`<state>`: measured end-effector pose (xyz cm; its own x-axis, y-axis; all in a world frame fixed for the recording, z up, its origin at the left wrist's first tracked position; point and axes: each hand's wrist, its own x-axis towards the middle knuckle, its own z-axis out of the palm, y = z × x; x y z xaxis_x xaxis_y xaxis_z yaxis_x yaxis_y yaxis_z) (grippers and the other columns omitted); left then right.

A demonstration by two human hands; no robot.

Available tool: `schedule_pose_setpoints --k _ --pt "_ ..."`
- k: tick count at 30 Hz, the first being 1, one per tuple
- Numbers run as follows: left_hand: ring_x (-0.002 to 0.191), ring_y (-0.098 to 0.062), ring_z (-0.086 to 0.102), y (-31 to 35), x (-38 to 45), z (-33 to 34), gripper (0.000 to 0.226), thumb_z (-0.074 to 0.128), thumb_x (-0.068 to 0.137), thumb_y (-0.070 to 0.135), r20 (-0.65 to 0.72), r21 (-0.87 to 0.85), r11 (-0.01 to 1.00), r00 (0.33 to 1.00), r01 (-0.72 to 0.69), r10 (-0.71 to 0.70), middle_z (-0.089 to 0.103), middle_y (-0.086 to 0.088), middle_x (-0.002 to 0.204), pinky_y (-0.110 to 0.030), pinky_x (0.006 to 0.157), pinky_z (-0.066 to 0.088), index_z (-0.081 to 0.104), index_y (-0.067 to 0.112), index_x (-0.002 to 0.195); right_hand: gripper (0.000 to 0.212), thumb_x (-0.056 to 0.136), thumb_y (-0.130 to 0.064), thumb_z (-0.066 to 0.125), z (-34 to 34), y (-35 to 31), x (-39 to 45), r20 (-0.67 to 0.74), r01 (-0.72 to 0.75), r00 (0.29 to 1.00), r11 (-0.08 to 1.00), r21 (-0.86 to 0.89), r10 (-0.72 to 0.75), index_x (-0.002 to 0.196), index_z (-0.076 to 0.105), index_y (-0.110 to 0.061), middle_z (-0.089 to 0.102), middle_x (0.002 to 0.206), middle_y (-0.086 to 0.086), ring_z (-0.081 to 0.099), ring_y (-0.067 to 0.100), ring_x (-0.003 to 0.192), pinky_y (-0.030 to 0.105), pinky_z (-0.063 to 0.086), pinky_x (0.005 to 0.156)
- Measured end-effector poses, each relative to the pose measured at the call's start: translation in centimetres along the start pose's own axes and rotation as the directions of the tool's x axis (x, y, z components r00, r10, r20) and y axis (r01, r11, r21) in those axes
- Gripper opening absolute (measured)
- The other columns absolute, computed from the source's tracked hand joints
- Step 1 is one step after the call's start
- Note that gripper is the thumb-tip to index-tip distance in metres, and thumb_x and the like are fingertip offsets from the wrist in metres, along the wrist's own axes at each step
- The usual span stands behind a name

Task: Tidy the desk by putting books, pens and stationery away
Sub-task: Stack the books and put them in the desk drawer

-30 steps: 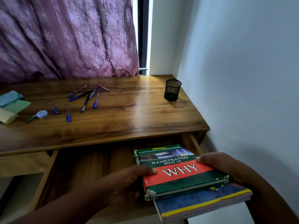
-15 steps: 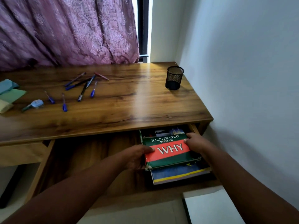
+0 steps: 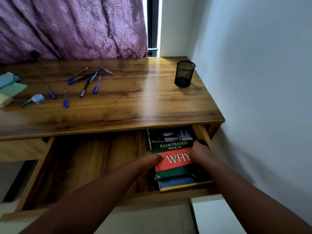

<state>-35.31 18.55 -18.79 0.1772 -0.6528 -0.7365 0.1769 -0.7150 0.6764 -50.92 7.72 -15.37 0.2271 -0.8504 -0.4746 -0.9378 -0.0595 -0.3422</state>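
I am holding the green and red book [image 3: 173,156] with both hands inside the open drawer [image 3: 87,166], at its right end; my left hand [image 3: 148,163] is gripping the book's left edge, thumb lying on the red cover, and my right hand [image 3: 200,153] is curled over its right edge, just beside the drawer's right wall. The book is lying on top of a blue book with a yellow stripe [image 3: 182,184], whose near edge is showing beyond it; the far end of the top book is sitting under the overhang of the desk top [image 3: 135,105]. On the desk, the pens [image 3: 86,81] are lying scattered at the far left; a correction tape [image 3: 36,99] is lying near them; pads of sticky notes [image 3: 10,89] are sitting at the left edge; a black mesh pen cup [image 3: 184,73] is standing at the far right, well apart from the pens. A purple curtain [image 3: 70,26] is hanging behind the desk.
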Motion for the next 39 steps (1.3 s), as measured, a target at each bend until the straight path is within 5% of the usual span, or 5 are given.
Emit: schedule_pose_setpoints --k 7,12,19,24,39 --pt "0.1 -0.028 0.063 1.3 1.4 0.5 0.036 0.052 0.096 0.016 -0.122 0.001 0.998 0.991 -0.058 0.058 0.063 -0.017 0.117 -0.038 0.082 0.053 0.045 0.004 0.129 0.047 0.084 -0.028 0.058 0.0 -0.2 1.0 0.023 0.017 1.0 1.0 0.019 -0.017 0.127 0.044 -0.013 0.059 0.123 0.014 0.059 0.031 0.108 0.037 0.048 0.091" --pt "0.105 -0.03 0.06 1.4 -0.3 0.3 0.035 0.05 0.097 0.029 -0.074 0.357 0.933 0.997 0.037 -0.011 0.061 -0.015 0.115 -0.041 0.09 0.051 0.049 0.006 0.124 0.021 0.091 -0.018 0.048 0.2 0.0 -1.9 -0.043 0.128 0.989 0.955 -0.268 -0.145 0.11 0.056 -0.014 0.063 0.112 0.01 0.061 0.028 0.101 0.036 0.047 0.079" --pt "0.104 -0.021 0.06 -1.5 -7.9 -0.9 0.059 0.039 0.087 0.068 0.041 0.919 0.364 0.955 -0.152 0.294 0.065 -0.005 0.118 -0.031 0.087 0.047 0.054 0.025 0.125 0.034 0.093 -0.048 0.044 2.7 1.9 -9.3 -0.096 0.37 0.911 0.898 -0.238 -0.401 0.113 0.059 -0.025 0.066 0.107 -0.001 0.061 0.016 0.094 0.03 0.049 0.08" --pt "0.14 -0.027 0.035 -8.9 -12.4 -5.6 0.089 0.017 0.081 0.084 0.017 0.997 0.047 0.814 -0.054 0.581 0.042 -0.004 0.149 -0.033 0.114 -0.002 0.044 0.024 0.141 0.057 0.095 -0.053 0.02 6.4 3.2 -11.7 -0.141 0.569 0.752 0.742 -0.354 -0.644 0.119 0.063 -0.024 0.068 0.118 0.0 0.06 0.024 0.115 0.041 0.046 0.097" --pt "0.145 -0.033 0.017 -2.8 -5.9 -10.5 0.103 0.028 0.077 0.085 0.014 0.999 -0.032 0.595 0.018 0.803 0.025 -0.015 0.156 -0.056 0.113 0.017 0.032 0.009 0.147 0.115 0.066 -0.092 0.031 3.2 -2.9 -2.5 -0.131 0.553 0.655 0.59 -0.588 -0.744 0.15 0.019 -0.015 0.005 0.159 0.016 0.0 0.038 0.145 0.057 0.01 0.114"
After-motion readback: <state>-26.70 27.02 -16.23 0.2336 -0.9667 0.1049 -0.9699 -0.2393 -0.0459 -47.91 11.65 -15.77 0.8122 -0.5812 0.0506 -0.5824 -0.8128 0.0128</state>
